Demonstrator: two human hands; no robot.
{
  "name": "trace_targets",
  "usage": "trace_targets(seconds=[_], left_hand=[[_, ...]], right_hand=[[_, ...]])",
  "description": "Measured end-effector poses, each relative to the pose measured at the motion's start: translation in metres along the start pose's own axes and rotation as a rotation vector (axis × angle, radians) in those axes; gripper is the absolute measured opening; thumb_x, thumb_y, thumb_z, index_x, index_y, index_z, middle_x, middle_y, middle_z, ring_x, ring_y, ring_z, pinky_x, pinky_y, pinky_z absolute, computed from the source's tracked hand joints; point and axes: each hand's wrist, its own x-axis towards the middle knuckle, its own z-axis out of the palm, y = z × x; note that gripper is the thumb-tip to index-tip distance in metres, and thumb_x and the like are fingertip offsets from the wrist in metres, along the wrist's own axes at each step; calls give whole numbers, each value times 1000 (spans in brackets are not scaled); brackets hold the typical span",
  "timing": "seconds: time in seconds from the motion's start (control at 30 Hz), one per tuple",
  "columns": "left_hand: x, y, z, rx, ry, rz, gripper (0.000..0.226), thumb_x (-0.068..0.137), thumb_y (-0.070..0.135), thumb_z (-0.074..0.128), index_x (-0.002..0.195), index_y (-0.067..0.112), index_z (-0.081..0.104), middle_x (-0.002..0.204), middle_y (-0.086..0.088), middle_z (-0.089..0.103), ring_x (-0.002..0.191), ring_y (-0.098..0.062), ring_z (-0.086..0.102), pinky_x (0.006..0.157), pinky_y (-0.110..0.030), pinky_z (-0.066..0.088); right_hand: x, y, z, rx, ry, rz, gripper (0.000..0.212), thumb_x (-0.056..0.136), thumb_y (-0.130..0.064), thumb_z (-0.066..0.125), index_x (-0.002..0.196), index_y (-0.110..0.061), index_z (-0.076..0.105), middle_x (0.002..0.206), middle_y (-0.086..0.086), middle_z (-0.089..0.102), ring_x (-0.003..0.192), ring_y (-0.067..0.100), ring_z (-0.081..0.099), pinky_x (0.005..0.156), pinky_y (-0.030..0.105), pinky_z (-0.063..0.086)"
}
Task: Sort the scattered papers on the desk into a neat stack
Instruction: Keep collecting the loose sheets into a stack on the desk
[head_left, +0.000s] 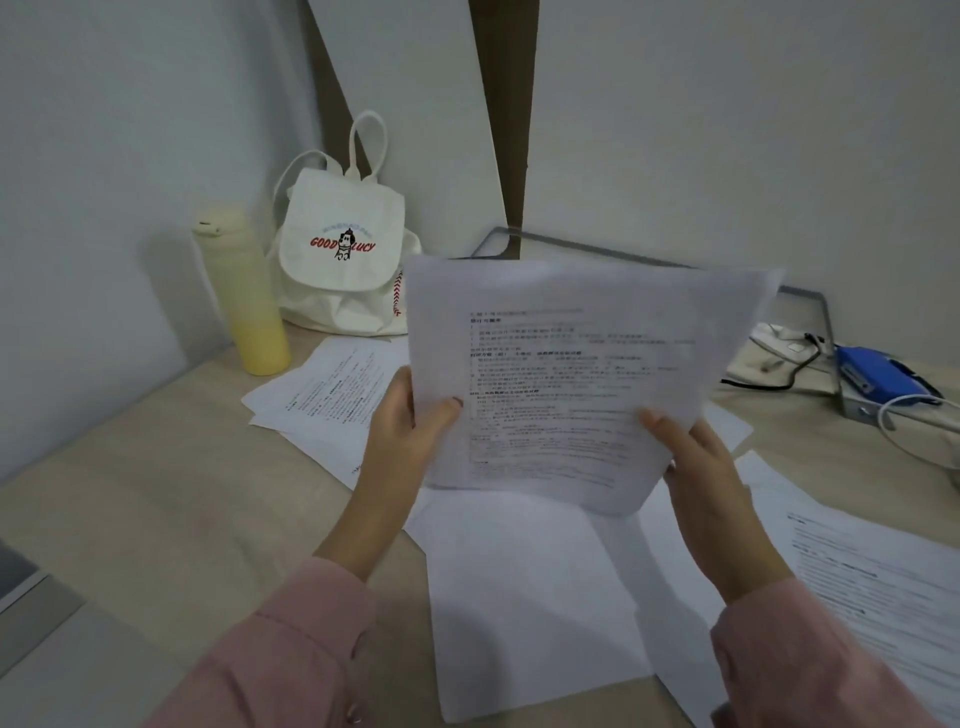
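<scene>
I hold a bundle of printed white papers up above the desk, tilted toward me. My left hand grips its lower left edge, thumb on the front. My right hand grips the lower right corner, thumb on the front too. More sheets lie loose on the beige desk: a printed pile at the back left, blank-looking sheets under my hands, and printed pages at the right. Both sleeves are pink.
A pale yellow bottle and a white canvas bag stand in the back left corner by the wall. At the back right a metal stand holds a blue device and cables. A grey object sits at the left edge.
</scene>
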Motion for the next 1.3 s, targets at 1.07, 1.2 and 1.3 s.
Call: trace_targets(seconds=[1.07, 1.2, 1.3], left_hand=[[-79, -5, 136, -27, -269, -290, 45, 92, 7, 45, 123, 40, 41, 112, 19, 59, 102, -1, 59, 74, -12, 52], [-97, -19, 179, -35, -428, -346, 51, 92, 2, 43, 103, 51, 44, 108, 24, 60, 102, 1, 60, 83, -18, 51], [-108, -33, 206, -13, -509, -374, 47, 92, 3, 44, 101, 50, 44, 108, 24, 59, 103, 0, 59, 81, -13, 49]], right_hand=[[-73, -4, -143, -351, 406, 282, 26, 92, -6, 47, 114, -12, 59, 91, 6, 68, 75, 22, 63, 64, 32, 47], [-94, 0, -189, -422, 531, 342, 32, 90, 2, 45, 118, -12, 55, 79, 0, 59, 59, 12, 56, 51, 23, 39], [-106, 8, -221, -488, 596, 401, 41, 88, 5, 47, 126, -8, 49, 78, 2, 58, 66, 16, 54, 59, 29, 41]])
